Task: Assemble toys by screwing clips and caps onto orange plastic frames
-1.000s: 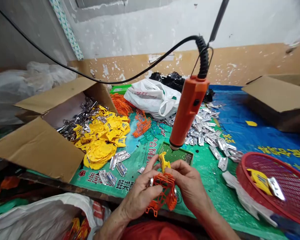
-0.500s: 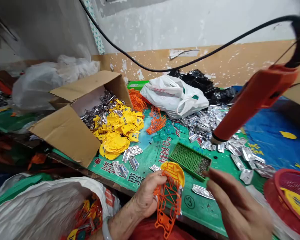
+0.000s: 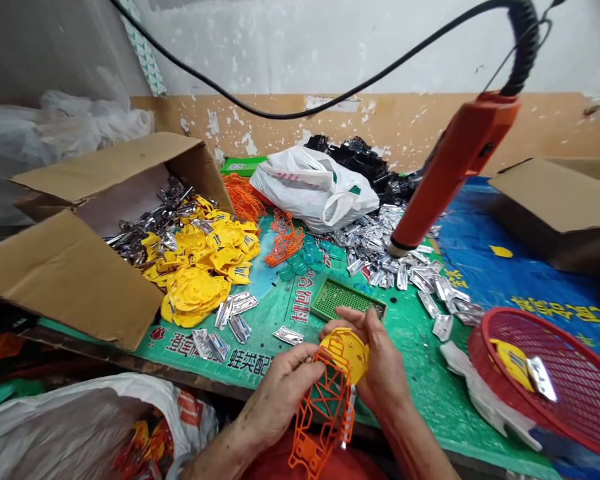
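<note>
The left hand [image 3: 287, 393] pinches an orange frame [image 3: 320, 413], the right hand [image 3: 380, 360] cups its yellow plate [image 3: 349, 355]. Beyond them on the desk [image 3: 265, 333] lies a green tray [image 3: 347, 300]; an orange screwdriver [image 3: 453, 170] hangs above metal pieces [image 3: 375, 243].

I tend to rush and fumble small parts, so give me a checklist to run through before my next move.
1. Left hand gripping the orange frame: ok.
2. Right hand firmly gripping the yellow plate: cannot tell, contact partly hidden.
3. Frame and plate fastened together: cannot tell.
4. Orange power tool hanging away from both hands: ok.
5. Space just beyond the left hand free of loose parts: not ok, a silver piece lies there.
</note>
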A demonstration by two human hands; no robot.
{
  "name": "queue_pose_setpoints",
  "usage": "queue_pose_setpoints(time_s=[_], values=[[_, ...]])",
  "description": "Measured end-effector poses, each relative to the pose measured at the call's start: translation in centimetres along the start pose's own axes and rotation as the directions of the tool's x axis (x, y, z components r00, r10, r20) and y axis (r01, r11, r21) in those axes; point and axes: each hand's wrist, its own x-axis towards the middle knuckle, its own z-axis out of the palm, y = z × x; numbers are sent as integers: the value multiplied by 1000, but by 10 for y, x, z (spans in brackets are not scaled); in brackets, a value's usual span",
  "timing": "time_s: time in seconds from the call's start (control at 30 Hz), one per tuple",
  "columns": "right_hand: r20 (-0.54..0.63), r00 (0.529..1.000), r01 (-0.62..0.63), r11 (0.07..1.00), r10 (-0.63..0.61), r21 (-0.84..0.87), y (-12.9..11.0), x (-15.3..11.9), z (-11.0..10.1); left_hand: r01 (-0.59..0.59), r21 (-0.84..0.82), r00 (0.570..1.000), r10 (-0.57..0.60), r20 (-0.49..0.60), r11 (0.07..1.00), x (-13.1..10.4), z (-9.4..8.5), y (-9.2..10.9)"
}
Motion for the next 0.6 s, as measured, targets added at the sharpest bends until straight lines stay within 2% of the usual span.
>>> queue_pose_setpoints(time_s=[0.07, 0.17, 0.37, 0.5, 0.6], values=[[-15, 999, 38, 999, -38, -20, -3, -1, -3, -32, 123, 998, 39, -54, 992, 1, 2, -1], [-15, 998, 57, 997, -58, -53, -4, -4, -7, -57, 193, 991, 79, -104, 980, 4, 6, -3], [47, 999, 26, 998, -23, -61, -3, -6, -12, -77, 433, 971, 166, -171, 898, 9, 7, -3], [83, 996, -18, 997, 24, -73, -5, -5, -11, -121, 483, 956, 233, -179, 867, 10, 8, 1], [99, 994, -35, 996, 43, -83, -7, -5, -10, -105, 496, 961, 216, -171, 862, 8, 11, 5]])
